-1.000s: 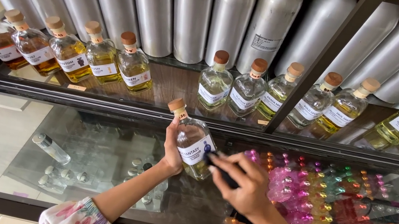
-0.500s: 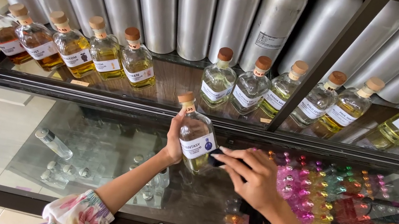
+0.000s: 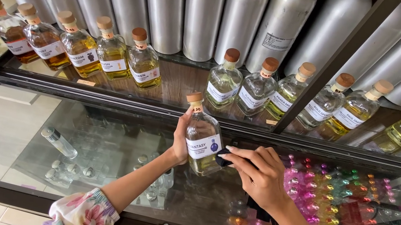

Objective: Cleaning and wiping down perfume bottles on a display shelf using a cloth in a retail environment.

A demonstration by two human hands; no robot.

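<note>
My left hand (image 3: 180,144) grips a clear glass bottle (image 3: 203,137) with a cork stopper, a white label and a little yellowish liquid, held tilted above a glass counter top (image 3: 110,162). My right hand (image 3: 258,173) presses a small black object (image 3: 223,159) against the bottle's right side, over the label's edge. A dark cord hangs down from under that wrist. What the black object is cannot be made out.
A wooden shelf (image 3: 178,82) behind carries two groups of similar corked bottles, left (image 3: 81,46) and right (image 3: 296,90). Tall silver metal canisters (image 3: 204,10) stand behind them. Under the glass lie small clear vials (image 3: 60,142) and several coloured little bottles (image 3: 347,207).
The bottle and both hands have stayed together and barely shifted; the view has drifted slightly, so the shelf sits a little differently in frame.
</note>
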